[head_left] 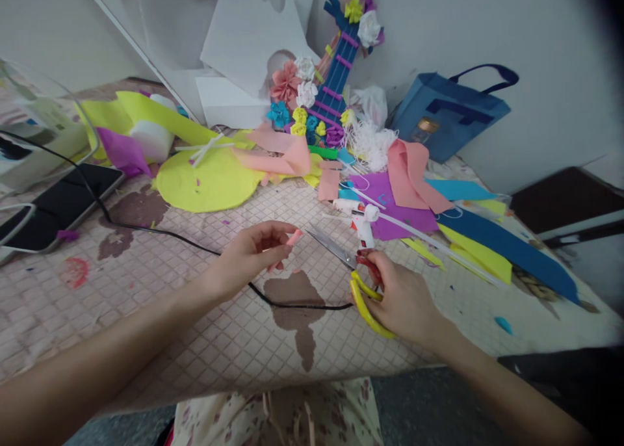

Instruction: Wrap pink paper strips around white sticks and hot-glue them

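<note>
Between the thumb and fingers of my left hand (pixel 253 254) is a small rolled or folded piece of pink paper (pixel 294 237). My right hand (pixel 402 296) grips a pair of scissors (pixel 336 248) with yellow and red handles. Their blades point left and look nearly closed, with the tips just right of the pink paper and apart from it. Behind the scissors lies a white glue gun (pixel 361 222) with a long glue stick in its back. A black cable (pixel 302 306) runs over the tablecloth beneath both hands.
A blue paper guitar (pixel 336 75) with paper flowers leans on the wall beside a blue bag (pixel 446 118). Yellow crepe paper (pixel 209 186), purple paper (pixel 394 205) and dark blue paper (pixel 517 254) lie across the table. A phone (pixel 63 205) is at left; white boards (pixel 253 36) stand behind.
</note>
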Motion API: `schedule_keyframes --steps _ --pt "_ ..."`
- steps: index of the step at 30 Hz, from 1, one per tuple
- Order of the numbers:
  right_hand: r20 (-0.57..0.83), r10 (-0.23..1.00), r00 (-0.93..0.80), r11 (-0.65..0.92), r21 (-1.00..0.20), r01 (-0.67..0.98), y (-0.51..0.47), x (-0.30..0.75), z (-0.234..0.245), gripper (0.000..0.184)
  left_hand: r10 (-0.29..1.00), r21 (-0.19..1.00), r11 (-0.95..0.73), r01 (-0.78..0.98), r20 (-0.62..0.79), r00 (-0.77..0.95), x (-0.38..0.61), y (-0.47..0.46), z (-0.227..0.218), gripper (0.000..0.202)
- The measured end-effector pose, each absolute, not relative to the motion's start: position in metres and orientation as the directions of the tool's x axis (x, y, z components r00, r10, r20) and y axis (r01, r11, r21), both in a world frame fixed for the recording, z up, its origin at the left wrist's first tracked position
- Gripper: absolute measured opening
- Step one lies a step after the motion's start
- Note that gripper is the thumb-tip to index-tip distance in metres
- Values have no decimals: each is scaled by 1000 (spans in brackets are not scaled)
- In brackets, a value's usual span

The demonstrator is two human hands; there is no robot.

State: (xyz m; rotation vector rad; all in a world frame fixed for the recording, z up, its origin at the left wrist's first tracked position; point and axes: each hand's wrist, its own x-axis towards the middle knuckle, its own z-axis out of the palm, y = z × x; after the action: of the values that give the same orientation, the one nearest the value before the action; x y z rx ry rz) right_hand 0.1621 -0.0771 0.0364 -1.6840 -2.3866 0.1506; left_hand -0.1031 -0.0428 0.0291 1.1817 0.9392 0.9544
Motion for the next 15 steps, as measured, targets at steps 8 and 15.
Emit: schedule_keyframes --steps 8,15 --pt "-294 829 -476 39 -818 573 -86 162 44 33 963 997 -49 61 31 269 -104 -44 28 23" --pt "-342 564 -752 -268 -937 225 -95 167 30 49 959 989 -139 48 122 256 -103 -46 29 19"
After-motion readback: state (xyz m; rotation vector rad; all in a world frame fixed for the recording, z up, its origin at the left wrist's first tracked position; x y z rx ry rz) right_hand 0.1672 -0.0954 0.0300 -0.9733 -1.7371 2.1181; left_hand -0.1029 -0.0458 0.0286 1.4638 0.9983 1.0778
